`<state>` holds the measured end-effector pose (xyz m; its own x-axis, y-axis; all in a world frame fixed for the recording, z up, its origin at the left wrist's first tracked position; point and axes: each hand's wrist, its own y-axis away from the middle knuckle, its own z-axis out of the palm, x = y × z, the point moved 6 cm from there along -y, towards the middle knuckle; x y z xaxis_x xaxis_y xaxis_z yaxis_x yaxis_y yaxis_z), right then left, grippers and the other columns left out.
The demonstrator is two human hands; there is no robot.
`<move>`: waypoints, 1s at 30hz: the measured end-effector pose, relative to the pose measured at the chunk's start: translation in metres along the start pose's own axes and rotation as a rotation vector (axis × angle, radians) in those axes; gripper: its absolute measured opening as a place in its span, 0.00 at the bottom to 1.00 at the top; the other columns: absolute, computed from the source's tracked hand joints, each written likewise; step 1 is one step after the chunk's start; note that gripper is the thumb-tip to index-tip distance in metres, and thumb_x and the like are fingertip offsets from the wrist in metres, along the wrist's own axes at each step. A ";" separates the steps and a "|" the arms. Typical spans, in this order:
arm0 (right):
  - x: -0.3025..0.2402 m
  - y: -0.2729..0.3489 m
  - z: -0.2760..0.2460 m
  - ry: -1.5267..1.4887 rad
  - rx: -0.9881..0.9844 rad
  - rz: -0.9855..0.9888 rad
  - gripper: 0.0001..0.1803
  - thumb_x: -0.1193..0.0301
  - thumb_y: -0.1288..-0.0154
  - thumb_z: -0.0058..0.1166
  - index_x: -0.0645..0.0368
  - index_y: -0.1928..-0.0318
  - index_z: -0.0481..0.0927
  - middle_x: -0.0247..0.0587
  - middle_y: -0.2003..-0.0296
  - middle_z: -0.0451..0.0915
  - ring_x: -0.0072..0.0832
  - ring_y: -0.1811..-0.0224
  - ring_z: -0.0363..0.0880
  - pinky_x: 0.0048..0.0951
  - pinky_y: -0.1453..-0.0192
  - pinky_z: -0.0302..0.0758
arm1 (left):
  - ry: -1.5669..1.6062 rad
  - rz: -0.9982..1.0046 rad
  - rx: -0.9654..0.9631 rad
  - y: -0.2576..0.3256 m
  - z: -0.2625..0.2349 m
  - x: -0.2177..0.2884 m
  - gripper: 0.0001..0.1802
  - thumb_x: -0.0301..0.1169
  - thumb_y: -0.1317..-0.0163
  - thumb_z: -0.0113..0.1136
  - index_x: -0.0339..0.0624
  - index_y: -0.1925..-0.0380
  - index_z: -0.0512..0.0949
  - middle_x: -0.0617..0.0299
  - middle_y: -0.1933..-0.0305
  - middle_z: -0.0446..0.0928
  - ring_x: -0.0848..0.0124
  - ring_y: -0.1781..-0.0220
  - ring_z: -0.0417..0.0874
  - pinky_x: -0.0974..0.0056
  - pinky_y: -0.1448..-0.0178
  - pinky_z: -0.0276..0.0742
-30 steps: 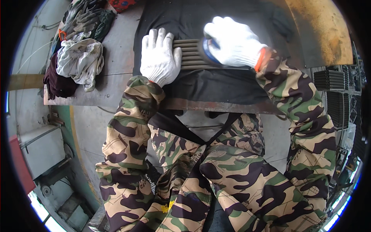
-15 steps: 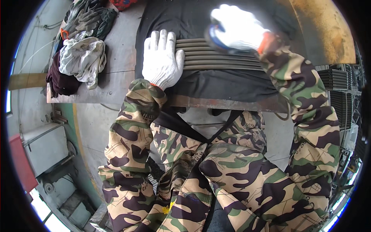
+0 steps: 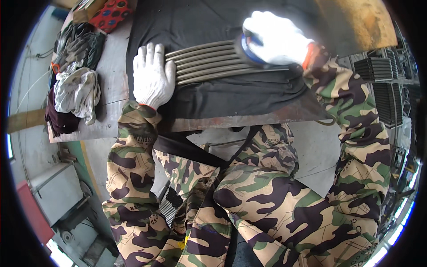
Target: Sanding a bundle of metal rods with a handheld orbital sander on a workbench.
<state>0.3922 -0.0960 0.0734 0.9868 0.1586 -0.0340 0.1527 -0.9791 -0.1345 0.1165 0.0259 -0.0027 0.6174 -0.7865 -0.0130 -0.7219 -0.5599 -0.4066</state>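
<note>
Several grey metal rods lie side by side on a black cloth spread over a metal bench. My left hand, in a white glove, rests flat on the rods' left ends, fingers together and pointing away from me. My right hand, also in a white glove, grips a round blue-edged pad or disc and presses it on the right part of the rods. Camouflage sleeves cover both forearms.
A heap of rags and spare gloves lies at the bench's left end, with a red patterned item behind it. Dark stacked metal parts sit to the right. A rusty plate lies at the far right. My camouflage-clad legs fill the foreground.
My right hand with the pad has slid to the right and away along the rods, baring more of their length. My left hand has stayed on the left ends.
</note>
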 end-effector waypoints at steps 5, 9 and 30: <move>0.013 0.007 0.003 0.003 -0.007 0.033 0.14 0.62 0.28 0.57 0.54 0.47 0.82 0.49 0.52 0.81 0.48 0.47 0.84 0.51 0.44 0.84 | 0.013 -0.029 -0.112 0.009 0.007 0.002 0.32 0.41 0.19 0.52 0.31 0.23 0.70 0.31 0.20 0.68 0.31 0.17 0.64 0.38 0.13 0.57; -0.003 0.001 0.010 -0.001 0.031 -0.008 0.15 0.62 0.27 0.57 0.55 0.46 0.82 0.49 0.52 0.82 0.49 0.48 0.85 0.51 0.45 0.85 | -0.018 0.008 -0.070 0.008 0.007 0.003 0.32 0.42 0.22 0.56 0.31 0.26 0.73 0.34 0.22 0.72 0.33 0.19 0.67 0.39 0.15 0.60; -0.081 -0.093 0.022 -0.043 -0.041 -0.093 0.16 0.61 0.25 0.56 0.56 0.44 0.82 0.51 0.51 0.83 0.49 0.47 0.85 0.52 0.45 0.84 | 0.007 -0.020 0.020 0.017 -0.004 0.017 0.32 0.42 0.28 0.62 0.31 0.30 0.77 0.37 0.26 0.76 0.39 0.22 0.71 0.41 0.17 0.62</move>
<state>0.2968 -0.0147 0.0665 0.9652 0.2530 -0.0656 0.2461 -0.9643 -0.0980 0.1134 0.0023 -0.0064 0.6291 -0.7773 0.0014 -0.7033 -0.5700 -0.4248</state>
